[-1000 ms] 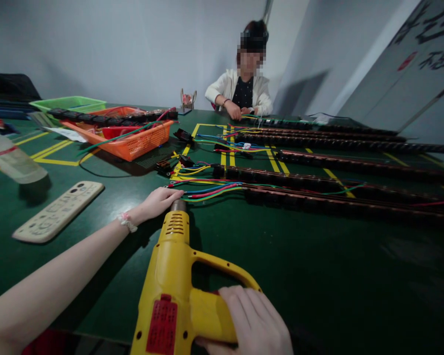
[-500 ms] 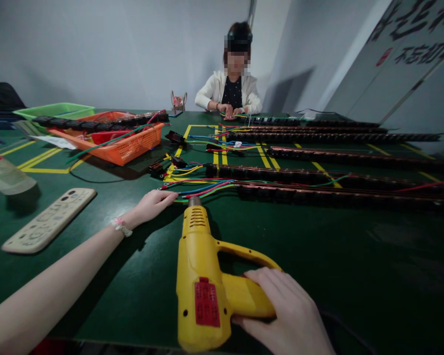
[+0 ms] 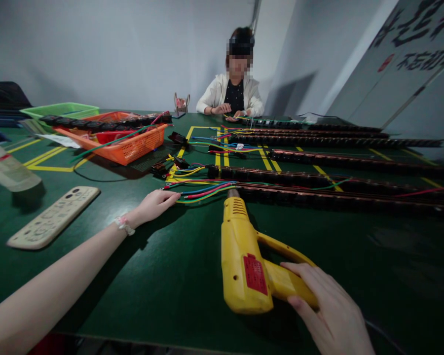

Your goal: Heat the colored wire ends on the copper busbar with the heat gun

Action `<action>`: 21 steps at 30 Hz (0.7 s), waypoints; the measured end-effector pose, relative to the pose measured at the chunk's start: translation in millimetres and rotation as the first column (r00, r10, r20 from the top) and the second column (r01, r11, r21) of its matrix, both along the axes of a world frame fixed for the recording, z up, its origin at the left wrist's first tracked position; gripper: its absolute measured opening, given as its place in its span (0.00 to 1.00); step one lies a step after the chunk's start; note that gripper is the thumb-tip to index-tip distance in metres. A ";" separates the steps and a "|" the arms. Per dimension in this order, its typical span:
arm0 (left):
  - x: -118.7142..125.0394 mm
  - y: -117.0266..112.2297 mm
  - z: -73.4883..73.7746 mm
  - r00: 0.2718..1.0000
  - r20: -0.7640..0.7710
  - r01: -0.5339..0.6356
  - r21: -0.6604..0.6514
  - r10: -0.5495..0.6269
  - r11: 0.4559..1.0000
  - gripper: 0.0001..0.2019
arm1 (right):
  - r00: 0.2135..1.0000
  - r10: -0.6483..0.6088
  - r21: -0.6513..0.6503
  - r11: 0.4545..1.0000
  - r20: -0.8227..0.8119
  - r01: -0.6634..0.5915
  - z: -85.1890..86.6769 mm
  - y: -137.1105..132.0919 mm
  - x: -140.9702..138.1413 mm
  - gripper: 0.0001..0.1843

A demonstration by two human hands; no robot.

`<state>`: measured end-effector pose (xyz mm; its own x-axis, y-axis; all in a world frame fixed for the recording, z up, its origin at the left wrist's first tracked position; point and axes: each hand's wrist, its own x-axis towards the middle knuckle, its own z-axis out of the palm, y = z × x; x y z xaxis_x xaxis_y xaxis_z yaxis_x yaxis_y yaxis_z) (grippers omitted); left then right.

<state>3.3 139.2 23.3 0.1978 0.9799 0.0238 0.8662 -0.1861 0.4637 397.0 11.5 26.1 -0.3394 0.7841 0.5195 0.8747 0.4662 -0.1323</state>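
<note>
My right hand [image 3: 329, 301] is wrapped round the handle of a yellow heat gun [image 3: 244, 256] with a red label. The gun's metal nozzle points away from me, at the right end of a bundle of coloured wires [image 3: 210, 191]. Those blue, red, yellow and green wires run into a long black strip with copper-coloured edges [image 3: 318, 197]. On the left, my left hand [image 3: 157, 203] pinches the free ends of the wires between closed fingers, low over the green table [image 3: 163, 276]. Its fingertips partly hide the wire ends.
Across the table sits a co-worker [image 3: 235, 93], both hands at wires. More black strips [image 3: 355, 160] lie behind mine. To the left are an orange basket [image 3: 133, 148], a green basket [image 3: 66, 109], a plastic bottle [image 3: 11, 170] and a beige phone-shaped object [image 3: 55, 217].
The heat gun in my right hand has moved right along the wires, from near my left fingertips to the strip's end. My left hand keeps its pinch. The co-worker's hands have moved apart.
</note>
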 end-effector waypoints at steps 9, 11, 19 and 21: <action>0.6 -1.0 -2.0 0.997 0.007 -0.075 0.030 0.074 0.997 0.29 | 0.993 -0.117 -0.039 0.992 -0.023 0.116 -15.3 -7.4 -9.6 0.15; -0.6 -0.4 -3.3 0.997 0.019 -0.074 0.034 0.074 0.997 0.29 | 0.994 -0.103 -0.021 0.995 -0.035 0.102 -12.6 -10.6 -16.8 0.15; -1.1 1.7 -4.7 0.998 0.018 -0.060 0.037 0.060 0.998 0.30 | 0.998 0.069 -0.023 0.997 -0.006 -0.069 -0.3 -21.9 -57.8 0.13; -1.2 2.3 -4.5 0.998 0.017 -0.061 0.027 0.061 0.998 0.30 | 0.996 0.091 -0.032 0.995 0.005 -0.091 -5.4 -23.3 -70.8 0.13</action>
<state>2.1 141.6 18.7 0.1372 0.9891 0.0536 0.8689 -0.1461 0.4729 326.3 -11.8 20.7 -0.4133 0.7658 0.4926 0.8298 0.5396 -0.1426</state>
